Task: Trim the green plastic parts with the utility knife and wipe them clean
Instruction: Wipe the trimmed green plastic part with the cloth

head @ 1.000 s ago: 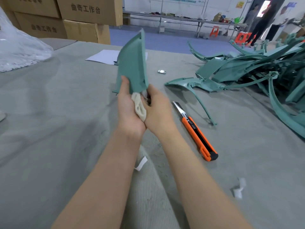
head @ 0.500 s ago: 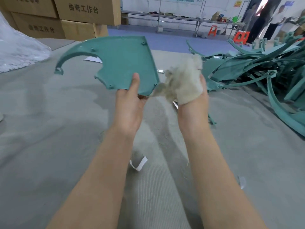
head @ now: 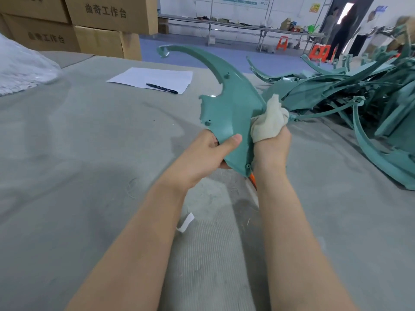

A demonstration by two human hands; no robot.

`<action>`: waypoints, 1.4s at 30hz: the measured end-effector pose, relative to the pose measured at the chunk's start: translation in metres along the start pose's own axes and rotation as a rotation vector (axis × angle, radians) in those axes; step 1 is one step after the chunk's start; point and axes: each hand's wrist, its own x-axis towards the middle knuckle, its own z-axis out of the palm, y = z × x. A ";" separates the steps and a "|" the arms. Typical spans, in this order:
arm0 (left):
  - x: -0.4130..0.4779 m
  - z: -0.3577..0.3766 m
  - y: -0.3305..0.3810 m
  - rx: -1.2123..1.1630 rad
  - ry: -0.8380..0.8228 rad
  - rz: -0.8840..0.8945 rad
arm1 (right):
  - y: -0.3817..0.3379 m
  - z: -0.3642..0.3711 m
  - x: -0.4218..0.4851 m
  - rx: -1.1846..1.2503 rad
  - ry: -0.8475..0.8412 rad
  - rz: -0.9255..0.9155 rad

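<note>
My left hand (head: 208, 153) grips the lower edge of a green plastic part (head: 233, 104), a curved panel with a long hooked tip pointing up and left. My right hand (head: 272, 144) is closed on a bunched white cloth (head: 269, 122) pressed against the part's right edge. The orange utility knife (head: 252, 177) lies on the table under the part; only a sliver of its orange body shows between part and right forearm.
A tangled pile of green parts (head: 359, 104) covers the table's right side. A white sheet (head: 152, 78) with a black pen (head: 161, 88) lies at the back. Cardboard boxes (head: 101, 23) and a plastic bag (head: 22, 68) stand far left. Small white scraps (head: 185, 223) lie near my forearms. People stand far right.
My left hand has turned the green part, so its hooked tip now points up instead of left. The cloth in my right hand moved from beside the part onto its right edge.
</note>
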 end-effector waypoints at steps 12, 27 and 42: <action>-0.005 -0.037 0.011 -0.278 0.211 -0.284 | 0.012 -0.021 0.010 0.079 -0.586 0.164; 0.009 0.013 -0.002 -0.131 0.481 0.203 | 0.016 0.029 -0.015 0.072 -0.158 -0.018; -0.011 -0.026 0.013 -0.131 -0.078 -0.028 | 0.014 -0.042 0.036 0.490 0.237 0.395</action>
